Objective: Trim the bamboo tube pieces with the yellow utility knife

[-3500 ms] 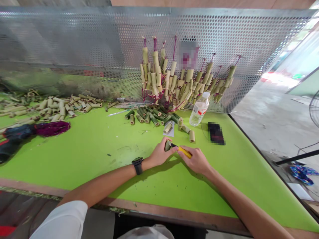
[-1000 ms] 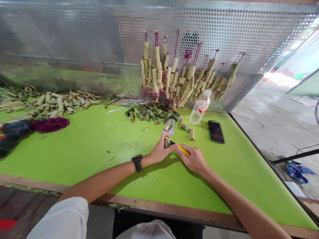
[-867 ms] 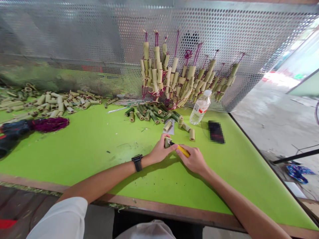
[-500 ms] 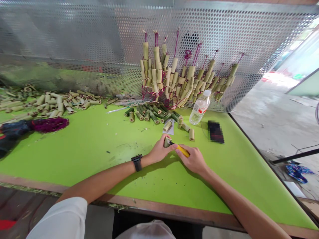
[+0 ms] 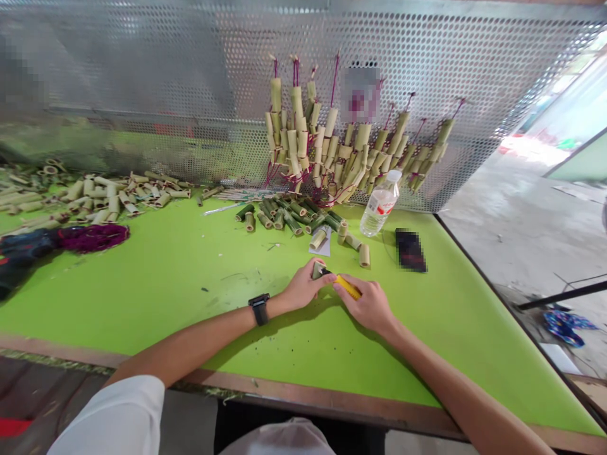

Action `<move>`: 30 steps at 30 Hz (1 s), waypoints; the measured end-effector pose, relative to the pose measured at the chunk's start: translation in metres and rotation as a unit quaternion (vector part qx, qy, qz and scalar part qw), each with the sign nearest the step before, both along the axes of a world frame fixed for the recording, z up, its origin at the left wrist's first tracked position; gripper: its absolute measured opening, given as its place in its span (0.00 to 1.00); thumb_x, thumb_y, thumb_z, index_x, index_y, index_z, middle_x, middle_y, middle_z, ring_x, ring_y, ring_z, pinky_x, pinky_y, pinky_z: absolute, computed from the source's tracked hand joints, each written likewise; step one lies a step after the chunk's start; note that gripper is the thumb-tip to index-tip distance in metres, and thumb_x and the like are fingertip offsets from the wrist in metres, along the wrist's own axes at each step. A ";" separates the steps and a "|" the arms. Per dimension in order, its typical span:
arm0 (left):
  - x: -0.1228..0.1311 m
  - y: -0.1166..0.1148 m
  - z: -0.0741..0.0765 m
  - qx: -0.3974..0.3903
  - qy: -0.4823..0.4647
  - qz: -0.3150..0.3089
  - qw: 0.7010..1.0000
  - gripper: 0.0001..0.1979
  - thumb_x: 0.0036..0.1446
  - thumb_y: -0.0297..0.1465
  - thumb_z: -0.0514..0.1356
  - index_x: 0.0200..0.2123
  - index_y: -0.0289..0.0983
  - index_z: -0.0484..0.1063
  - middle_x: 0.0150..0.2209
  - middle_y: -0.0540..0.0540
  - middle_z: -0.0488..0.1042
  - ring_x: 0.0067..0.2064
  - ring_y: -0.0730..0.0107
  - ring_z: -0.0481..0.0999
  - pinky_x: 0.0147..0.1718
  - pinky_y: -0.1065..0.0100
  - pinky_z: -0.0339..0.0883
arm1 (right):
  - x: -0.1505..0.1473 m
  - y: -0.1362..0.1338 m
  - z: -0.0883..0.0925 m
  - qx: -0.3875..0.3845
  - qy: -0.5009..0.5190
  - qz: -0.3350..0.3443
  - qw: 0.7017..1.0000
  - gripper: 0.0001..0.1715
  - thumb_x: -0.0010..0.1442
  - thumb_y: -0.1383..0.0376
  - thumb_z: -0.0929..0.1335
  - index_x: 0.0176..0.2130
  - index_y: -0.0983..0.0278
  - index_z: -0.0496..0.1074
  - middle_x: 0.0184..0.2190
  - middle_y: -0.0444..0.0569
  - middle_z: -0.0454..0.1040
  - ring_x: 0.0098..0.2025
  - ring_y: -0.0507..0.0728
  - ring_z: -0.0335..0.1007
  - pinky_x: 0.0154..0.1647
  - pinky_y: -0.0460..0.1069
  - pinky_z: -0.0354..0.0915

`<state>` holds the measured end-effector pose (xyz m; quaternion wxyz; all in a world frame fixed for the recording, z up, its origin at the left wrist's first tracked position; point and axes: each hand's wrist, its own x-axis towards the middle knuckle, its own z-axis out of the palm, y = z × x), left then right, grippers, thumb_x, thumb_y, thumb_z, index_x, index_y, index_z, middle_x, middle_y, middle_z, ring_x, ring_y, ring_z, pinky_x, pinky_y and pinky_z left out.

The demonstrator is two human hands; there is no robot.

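Note:
Closed around a short bamboo piece [image 5: 317,270], my left hand [image 5: 302,285] holds it above the green tabletop [image 5: 156,291]. In my right hand [image 5: 368,304] is a yellow utility knife [image 5: 348,287], its dark tip against the bamboo. My left thumb reaches the front of the knife. Just beyond the hands, a peeled bamboo tube [image 5: 318,237] lies on a small white card [image 5: 324,249]. Several green bamboo tubes [image 5: 294,225] are heaped behind it, and a pale tube [image 5: 364,255] stands to their right.
A water bottle [image 5: 378,208] and a dark phone-like object [image 5: 410,250] sit at the right. Strung bamboo pieces [image 5: 363,142] lean against the perforated metal panel [image 5: 190,69]. Cut bamboo [image 5: 102,196], purple cord [image 5: 95,238] and a dark tool [image 5: 19,259] occupy the left.
The hands stay in almost the same place. A pale sliver visible at the bamboo's end earlier shows less now.

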<state>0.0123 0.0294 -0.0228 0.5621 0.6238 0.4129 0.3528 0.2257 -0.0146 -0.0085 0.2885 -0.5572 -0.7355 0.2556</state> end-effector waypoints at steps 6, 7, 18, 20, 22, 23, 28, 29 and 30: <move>0.002 -0.004 0.008 -0.010 0.013 0.012 1.000 0.31 0.62 0.61 0.67 0.48 0.41 0.66 0.25 0.60 0.66 0.20 0.75 0.66 0.19 0.70 0.57 | -0.001 -0.002 0.000 0.032 -0.076 -0.050 0.995 0.35 0.74 0.41 0.65 0.60 0.61 0.86 0.36 0.53 0.88 0.24 0.56 0.76 0.24 0.48 0.63; 0.002 -0.005 0.010 -0.006 0.017 0.017 1.000 0.31 0.62 0.61 0.66 0.48 0.41 0.66 0.25 0.60 0.66 0.20 0.75 0.66 0.19 0.70 0.57 | 0.000 -0.002 0.001 0.040 -0.091 -0.057 0.993 0.35 0.75 0.42 0.65 0.60 0.61 0.86 0.36 0.53 0.89 0.25 0.57 0.77 0.24 0.49 0.64; 0.001 -0.002 0.015 -0.020 0.005 0.053 0.998 0.31 0.60 0.56 0.71 0.49 0.42 0.63 0.25 0.61 0.65 0.21 0.75 0.65 0.20 0.70 0.59 | 0.006 0.007 0.006 0.023 -0.111 -0.072 0.991 0.36 0.76 0.39 0.64 0.58 0.61 0.86 0.37 0.55 0.88 0.25 0.58 0.78 0.27 0.50 0.68; 0.002 -0.003 0.013 -0.016 -0.006 0.052 0.998 0.27 0.64 0.52 0.69 0.49 0.42 0.62 0.25 0.60 0.66 0.22 0.74 0.65 0.22 0.69 0.59 | 0.008 0.011 0.004 0.011 -0.097 -0.081 0.992 0.39 0.74 0.37 0.63 0.57 0.62 0.86 0.38 0.57 0.88 0.26 0.59 0.78 0.27 0.50 0.68; 0.001 -0.003 0.013 -0.021 -0.026 0.047 0.998 0.20 0.69 0.48 0.64 0.48 0.43 0.59 0.25 0.60 0.67 0.24 0.73 0.66 0.25 0.69 0.60 | 0.012 0.016 0.002 0.002 -0.092 -0.096 0.991 0.41 0.73 0.35 0.63 0.54 0.62 0.86 0.36 0.57 0.88 0.26 0.60 0.78 0.27 0.51 0.68; 0.001 -0.004 0.013 -0.025 -0.037 0.045 0.998 0.17 0.71 0.45 0.62 0.47 0.43 0.57 0.25 0.59 0.68 0.24 0.73 0.66 0.26 0.69 0.60 | 0.013 0.018 0.001 -0.003 -0.090 -0.103 0.991 0.41 0.73 0.34 0.63 0.53 0.61 0.86 0.35 0.56 0.87 0.26 0.61 0.78 0.27 0.51 0.68; -0.002 -0.003 0.016 -0.063 -0.076 0.042 0.994 0.10 0.71 0.38 0.58 0.46 0.44 0.57 0.33 0.54 0.72 0.29 0.72 0.71 0.27 0.69 0.61 | 0.020 0.024 -0.003 -0.035 -0.066 -0.115 0.990 0.43 0.70 0.32 0.63 0.51 0.62 0.85 0.32 0.55 0.85 0.25 0.60 0.75 0.25 0.52 0.66; -0.002 -0.003 0.015 -0.071 -0.081 0.044 0.993 0.11 0.70 0.39 0.58 0.45 0.43 0.58 0.34 0.54 0.72 0.29 0.72 0.72 0.27 0.69 0.62 | 0.020 0.025 -0.003 -0.037 -0.062 -0.116 0.991 0.42 0.70 0.32 0.63 0.51 0.62 0.85 0.32 0.55 0.85 0.24 0.60 0.74 0.25 0.52 0.66; -0.002 -0.002 0.014 -0.075 -0.084 0.047 0.993 0.11 0.70 0.40 0.59 0.46 0.43 0.59 0.35 0.53 0.72 0.30 0.72 0.72 0.27 0.69 0.62 | 0.020 0.025 -0.004 -0.038 -0.060 -0.116 0.991 0.42 0.70 0.32 0.63 0.51 0.62 0.85 0.32 0.54 0.85 0.24 0.60 0.74 0.25 0.52 0.65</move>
